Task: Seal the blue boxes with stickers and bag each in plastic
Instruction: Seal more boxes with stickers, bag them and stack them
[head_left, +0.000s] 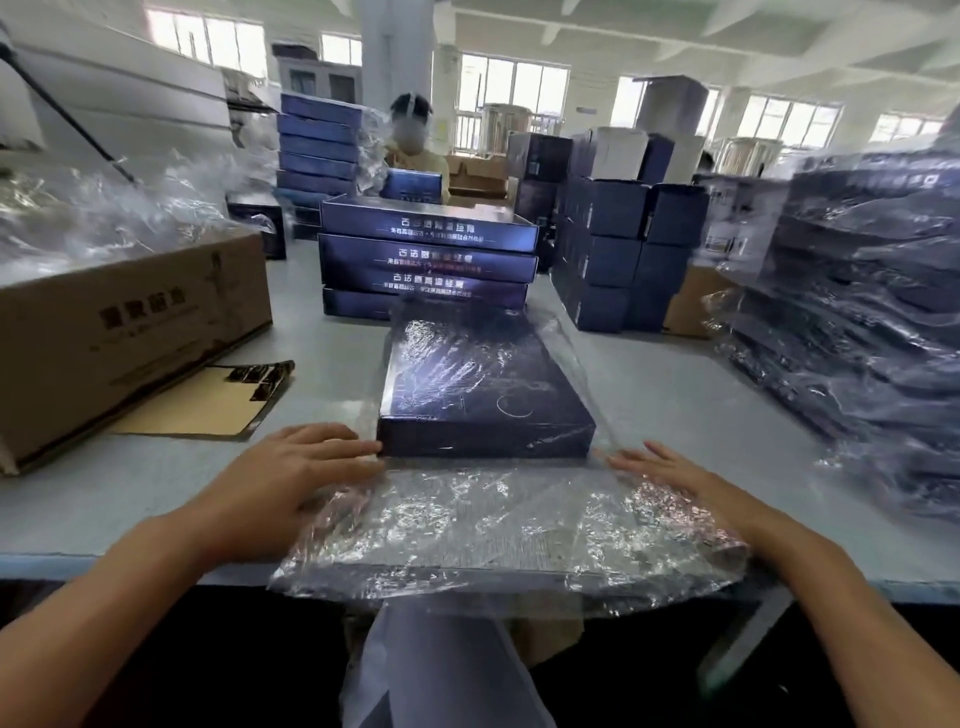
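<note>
Box (485, 395) in plastic bag (493, 525), right hand (670, 475) partly beneath, bagged stack (857, 322) blurred

A packing workshop: stacked blue boxes (428, 254), cardboard cartons (124, 332), bagged stacks (857, 322) crowding the table (675, 395).

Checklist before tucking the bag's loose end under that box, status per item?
1. Blue box inside plastic bag: ok, film covers its top.
2. Sticker seal on box: cannot tell.
3. Left hand at box's near left corner: ok, fingers straight.
4. Right hand flat on bag by near right corner: ok.
5. Bag's loose end flat on table: not ok, crinkled, overhangs the edge.
</note>
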